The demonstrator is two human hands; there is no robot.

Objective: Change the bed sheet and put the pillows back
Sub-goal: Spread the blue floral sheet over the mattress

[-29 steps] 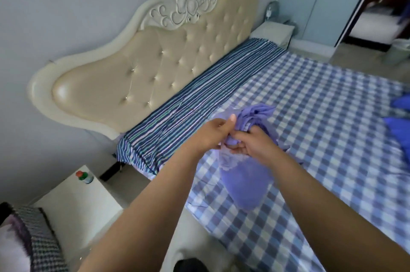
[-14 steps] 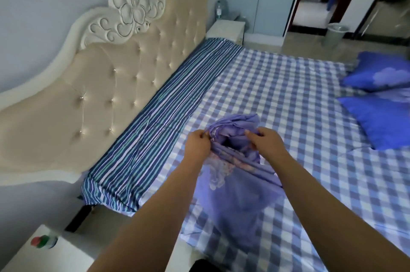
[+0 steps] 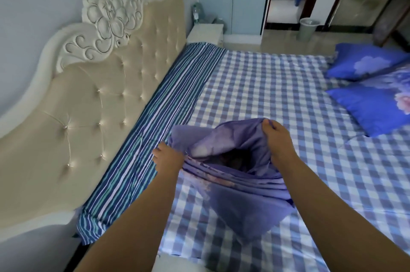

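A bundled purple sheet [image 3: 241, 196] with a faded flower print hangs over the near part of the bed. My left hand [image 3: 169, 158] grips its left edge and my right hand [image 3: 278, 138] grips its upper right edge, holding the folds apart so a dark hollow shows between them. Under it lies a blue-and-white checked sheet [image 3: 277, 96] covering the mattress. A blue striped cloth [image 3: 159, 116] runs along the headboard side. Two blue pillows [image 3: 375, 107] with flower prints lie at the right side of the bed.
A cream tufted headboard [image 3: 93, 105] with a carved white flower stands at the left. A white nightstand [image 3: 206, 32] sits at the far corner. A grey bin [image 3: 307, 28] stands on the floor by an open doorway beyond the bed.
My hands have moved apart and pulled the purple bundle open; it was pinched tight between them before. The view has swung right, bringing the pillows into sight.
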